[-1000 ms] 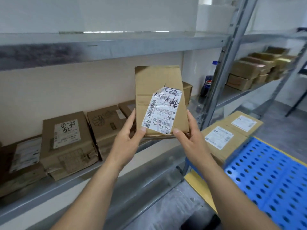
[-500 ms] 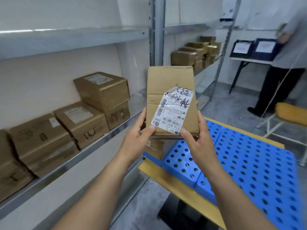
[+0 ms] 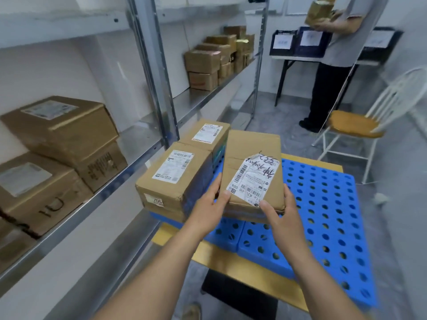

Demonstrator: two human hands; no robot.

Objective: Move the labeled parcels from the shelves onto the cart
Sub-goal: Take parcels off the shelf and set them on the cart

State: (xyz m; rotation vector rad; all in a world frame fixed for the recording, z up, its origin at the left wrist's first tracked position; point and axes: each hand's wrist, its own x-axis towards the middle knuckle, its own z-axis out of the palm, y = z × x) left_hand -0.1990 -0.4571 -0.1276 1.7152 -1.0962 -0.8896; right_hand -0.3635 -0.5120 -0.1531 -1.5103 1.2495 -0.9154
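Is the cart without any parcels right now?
No, two labeled boxes sit on the cart, left of the parcel that the left hand and right hand hold.

Right of two boxes [image 3: 175,179] on the cart [image 3: 323,204] lies the parcel [image 3: 251,158], perhaps touching; shelves [image 3: 69,215] left.

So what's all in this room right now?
shelving: one run, grey metal, along the left
shelf parcels: several, brown, near and far bays
cart: one, blue perforated deck on yellow base, right of the shelving
cart parcels: two, brown with white labels, on the cart's left side
held parcel: one, brown with white label, above the cart's deck
crates: at least two, dark, on the back table
chair: one, white with tan seat, far right
other person: one, by the table, holding a brown box
left hand: one, grips the held parcel's left edge
right hand: one, grips its near right corner
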